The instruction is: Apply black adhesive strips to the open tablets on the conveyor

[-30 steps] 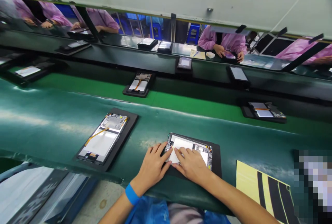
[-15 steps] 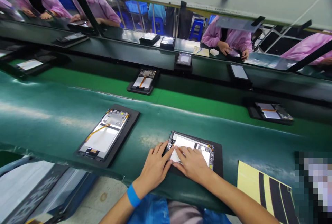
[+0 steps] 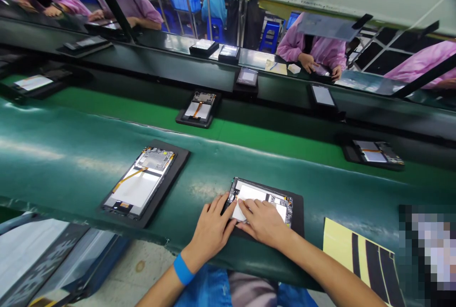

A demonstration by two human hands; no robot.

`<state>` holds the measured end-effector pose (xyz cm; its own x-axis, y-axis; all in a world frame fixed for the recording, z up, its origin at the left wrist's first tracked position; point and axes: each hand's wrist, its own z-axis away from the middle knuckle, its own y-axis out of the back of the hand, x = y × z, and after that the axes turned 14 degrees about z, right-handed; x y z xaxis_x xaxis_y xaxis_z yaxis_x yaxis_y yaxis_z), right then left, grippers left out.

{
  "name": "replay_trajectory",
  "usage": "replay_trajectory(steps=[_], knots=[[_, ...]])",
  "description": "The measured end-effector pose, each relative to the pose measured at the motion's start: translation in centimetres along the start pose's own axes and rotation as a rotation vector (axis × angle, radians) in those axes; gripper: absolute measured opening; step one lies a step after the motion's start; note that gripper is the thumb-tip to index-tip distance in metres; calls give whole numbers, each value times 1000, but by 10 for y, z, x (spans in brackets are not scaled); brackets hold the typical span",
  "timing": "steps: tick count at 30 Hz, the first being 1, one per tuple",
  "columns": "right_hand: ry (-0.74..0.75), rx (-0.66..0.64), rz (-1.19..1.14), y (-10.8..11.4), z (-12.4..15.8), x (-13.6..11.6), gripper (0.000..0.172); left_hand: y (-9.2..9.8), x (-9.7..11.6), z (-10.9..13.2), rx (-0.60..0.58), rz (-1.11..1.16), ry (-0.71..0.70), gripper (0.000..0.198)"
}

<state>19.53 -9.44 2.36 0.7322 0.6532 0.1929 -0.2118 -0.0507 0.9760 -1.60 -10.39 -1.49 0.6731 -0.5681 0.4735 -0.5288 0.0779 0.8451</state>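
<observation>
A shiny green table (image 3: 46, 155) is stretching across. By its near edge, a flat, open, black-and-white tablet (image 3: 257, 194) is lying. The bare left hand (image 3: 213, 226) and bare right hand (image 3: 266, 221) are meeting on its left end; I can't tell whether they're pinching. Touching softly is probably working best.

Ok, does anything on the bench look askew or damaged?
One thing: on the open tablet at left, the orange ribbon slants toward the side edge, whereas the middle tablet on the green strip has its ribbon roughly lengthwise. It may simply be loose. No spill shows.
</observation>
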Motion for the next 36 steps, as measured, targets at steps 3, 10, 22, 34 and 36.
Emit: replay_trajectory(steps=[3,10,22,34,36], knots=[[20,-18,18,4,-2,3,58,0,4,-2,-3,-45,22,43],[92,-44,27,11,-8,7,61,0,1,2,30,34,37,43],[221,-116,-13,23,-13,23,71,0,-4,3,-28,38,26,47],[253,-135,-119,33,-13,37,53,4,-2,3,-45,132,77,54],[250,-135,-130,32,-13,38,52,4,-3,4,-50,144,84,55]])
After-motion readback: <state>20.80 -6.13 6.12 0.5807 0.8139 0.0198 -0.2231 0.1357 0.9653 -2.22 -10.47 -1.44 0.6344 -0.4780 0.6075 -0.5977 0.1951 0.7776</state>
